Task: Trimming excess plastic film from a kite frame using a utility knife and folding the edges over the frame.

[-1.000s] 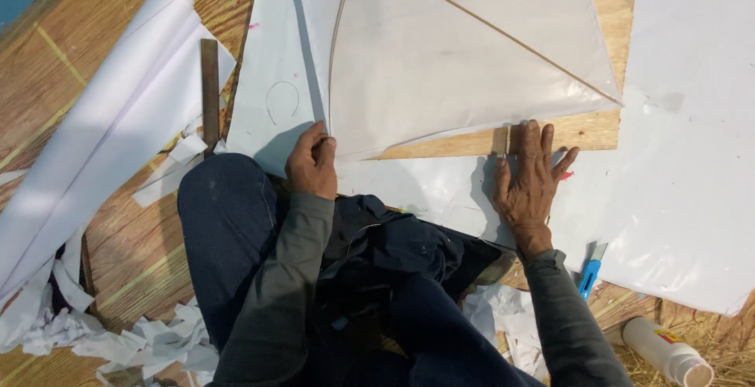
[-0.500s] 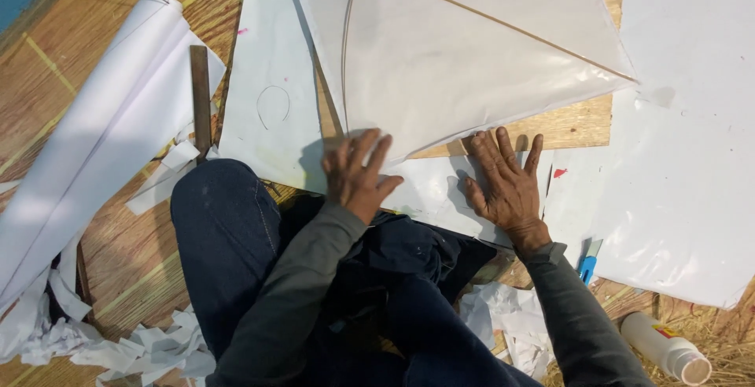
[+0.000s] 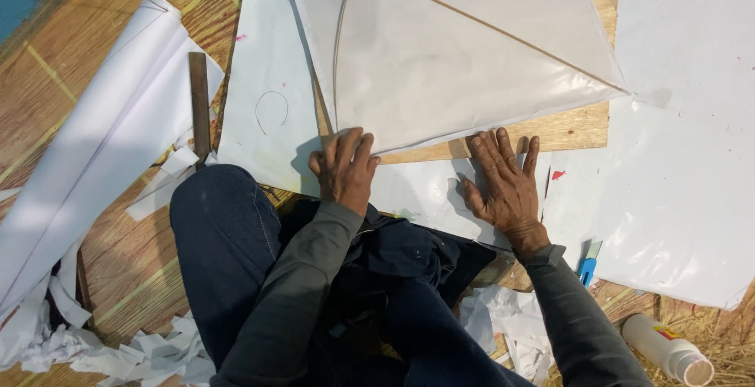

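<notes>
Head view: translucent paper kite sail lies flat on wooden board, directly ahead of both hands. Bamboo spine runs diagonally from sail's top left to right corner. Left hand flat, fingers spread, pressing sail's near corner, gripping nothing. Right hand flat, spread on white sheet just short of sail's near edge. Left hand nearer sail.

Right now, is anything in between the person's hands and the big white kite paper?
No, nothing visible is. The left hand and the right hand both lie flat, straight on the white kite paper near its lower edge, over the wooden board.
</notes>
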